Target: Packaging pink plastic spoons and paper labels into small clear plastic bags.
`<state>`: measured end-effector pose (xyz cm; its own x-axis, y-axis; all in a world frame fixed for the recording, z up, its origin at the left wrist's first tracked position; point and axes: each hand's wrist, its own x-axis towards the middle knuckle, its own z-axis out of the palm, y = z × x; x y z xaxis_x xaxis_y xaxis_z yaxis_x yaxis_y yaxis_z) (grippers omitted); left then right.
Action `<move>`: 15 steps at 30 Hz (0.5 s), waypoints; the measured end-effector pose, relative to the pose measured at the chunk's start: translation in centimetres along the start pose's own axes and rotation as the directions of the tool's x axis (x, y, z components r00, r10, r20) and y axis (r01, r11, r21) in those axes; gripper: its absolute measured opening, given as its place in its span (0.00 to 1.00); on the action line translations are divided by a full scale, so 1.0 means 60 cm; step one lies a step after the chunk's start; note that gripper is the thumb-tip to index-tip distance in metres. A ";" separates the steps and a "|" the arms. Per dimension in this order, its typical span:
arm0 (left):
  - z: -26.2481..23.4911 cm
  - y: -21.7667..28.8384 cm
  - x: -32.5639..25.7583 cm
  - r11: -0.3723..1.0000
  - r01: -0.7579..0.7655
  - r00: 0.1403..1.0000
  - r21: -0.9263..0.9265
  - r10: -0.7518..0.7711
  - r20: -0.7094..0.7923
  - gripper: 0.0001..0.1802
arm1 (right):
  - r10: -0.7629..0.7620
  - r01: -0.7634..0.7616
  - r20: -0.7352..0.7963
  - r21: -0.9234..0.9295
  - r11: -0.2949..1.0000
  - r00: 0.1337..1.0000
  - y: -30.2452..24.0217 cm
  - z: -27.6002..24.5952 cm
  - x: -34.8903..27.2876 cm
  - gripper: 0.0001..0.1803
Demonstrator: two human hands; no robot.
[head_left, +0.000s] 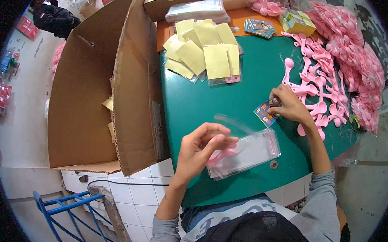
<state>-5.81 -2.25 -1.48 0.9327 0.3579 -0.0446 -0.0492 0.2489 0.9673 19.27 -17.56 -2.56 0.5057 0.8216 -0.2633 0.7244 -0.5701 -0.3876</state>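
My right hand (290, 103) pinches a small blue printed card (267, 112) over the green table, left of the loose pink spoons (317, 92). Nearer to me, the curled fingers of my left hand (206, 145) hold a clear plastic bag (234, 124), whose thin film sticks out past the fingertips. Something pink (222, 156), apparently a spoon, shows through plastic just under that hand; part of it is hidden. Beneath and beside it lies a stack of clear plastic bags (252, 152) near the table's front edge.
A tall open cardboard box (133, 89) stands against the table's left side. Packed bags with yellow cards (192, 55) pile up at the back, near printed cards (259, 27) and a small yellow box (297, 22). Bagged pink spoons (353, 60) heap along the right. A blue metal frame (71, 208) stands lower left.
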 end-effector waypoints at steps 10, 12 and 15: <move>0.017 -0.008 0.029 0.998 0.031 0.998 0.047 -0.033 0.049 0.09 | -0.119 0.234 -0.213 0.669 0.705 0.970 -0.153 -0.071 -0.104 0.09; 0.017 -0.008 0.029 0.990 0.005 0.999 0.139 -0.011 0.049 0.09 | -0.316 0.380 -0.232 0.334 0.863 0.920 -0.163 -0.073 -0.110 0.09; 0.023 0.002 0.030 0.965 -0.040 0.995 0.258 0.016 0.094 0.10 | -0.425 0.434 -0.092 0.243 0.867 0.901 -0.159 -0.077 -0.116 0.09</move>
<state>-3.63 -2.81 -1.10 0.9612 0.2760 -0.0053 0.0072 -0.0059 1.0000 11.03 -17.87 7.07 0.1908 0.9816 0.0092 0.7339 -0.1364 -0.6654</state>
